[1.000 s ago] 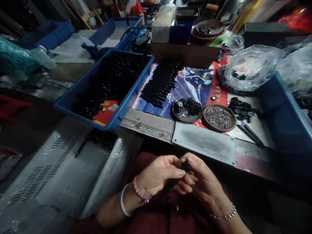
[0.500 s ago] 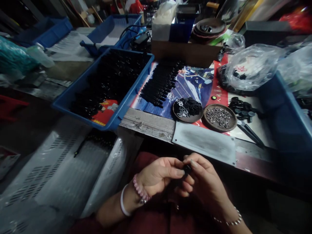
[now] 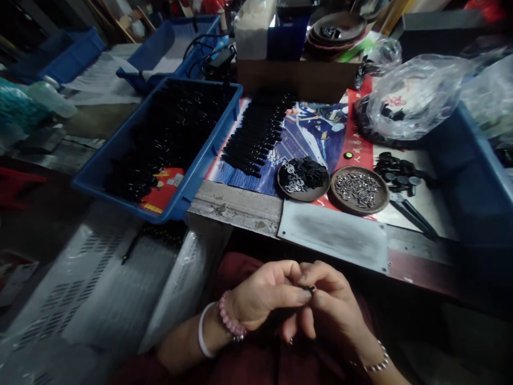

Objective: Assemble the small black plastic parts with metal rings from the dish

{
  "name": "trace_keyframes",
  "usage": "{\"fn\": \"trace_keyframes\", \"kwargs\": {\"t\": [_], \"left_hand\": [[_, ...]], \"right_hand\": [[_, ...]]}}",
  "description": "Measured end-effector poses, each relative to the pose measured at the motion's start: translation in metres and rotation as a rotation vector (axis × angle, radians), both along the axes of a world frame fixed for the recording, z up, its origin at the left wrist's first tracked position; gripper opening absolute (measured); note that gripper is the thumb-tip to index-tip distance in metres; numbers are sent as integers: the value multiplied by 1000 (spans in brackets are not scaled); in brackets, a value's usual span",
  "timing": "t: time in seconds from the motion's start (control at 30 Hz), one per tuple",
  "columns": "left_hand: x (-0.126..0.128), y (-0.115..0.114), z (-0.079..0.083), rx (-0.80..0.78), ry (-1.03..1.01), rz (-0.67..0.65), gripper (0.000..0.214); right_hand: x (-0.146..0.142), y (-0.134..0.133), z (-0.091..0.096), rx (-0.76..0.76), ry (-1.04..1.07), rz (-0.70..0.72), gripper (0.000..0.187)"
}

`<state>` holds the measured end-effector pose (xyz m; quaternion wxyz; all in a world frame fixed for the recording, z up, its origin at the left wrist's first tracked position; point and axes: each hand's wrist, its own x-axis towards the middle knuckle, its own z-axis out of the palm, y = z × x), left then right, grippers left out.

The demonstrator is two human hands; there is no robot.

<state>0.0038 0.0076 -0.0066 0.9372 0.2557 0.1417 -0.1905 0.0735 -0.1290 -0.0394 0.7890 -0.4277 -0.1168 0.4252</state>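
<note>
Over my lap, just in front of the bench edge, my left hand (image 3: 266, 294) pinches a small black part (image 3: 308, 288) between thumb and fingers. My right hand (image 3: 336, 302) meets it from the other side, thumb and forefinger closed on the same part. Most of the part is hidden by the fingertips, so its kind cannot be made out. Beyond the hands, a round dish (image 3: 282, 191) holds black and silvery flat pieces. Beside it, another dish (image 3: 337, 206) is full of small shiny metal pins or rivets.
A blue tray (image 3: 172, 206) of black slender pieces stands at left, near a row of similar black pieces (image 3: 256, 133). A pale plate (image 3: 332, 235) covers the bench edge. Black-handled pliers (image 3: 414, 216), small black knobs (image 3: 395, 174) and a plastic bag (image 3: 420, 101) lie at right.
Both hands stay together at the part. My fingers have shifted around it, and the right thumb now lies lower against it. The view has moved slightly.
</note>
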Motion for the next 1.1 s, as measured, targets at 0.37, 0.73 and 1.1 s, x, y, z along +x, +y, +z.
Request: {"fn": "trace_keyframes", "kwargs": {"t": [0.37,0.73,1.1], "left_hand": [[25,-7,13,376,141,704,12],[29,-19,16,538,110,755,10],[27,-13,4,114,76,322,20]], "right_hand": [[-8,-2,12,-313,-188,55,34],[-9,5,14,-276,-118,30,19],[34,-19,32,-218,56,-79,26]]}}
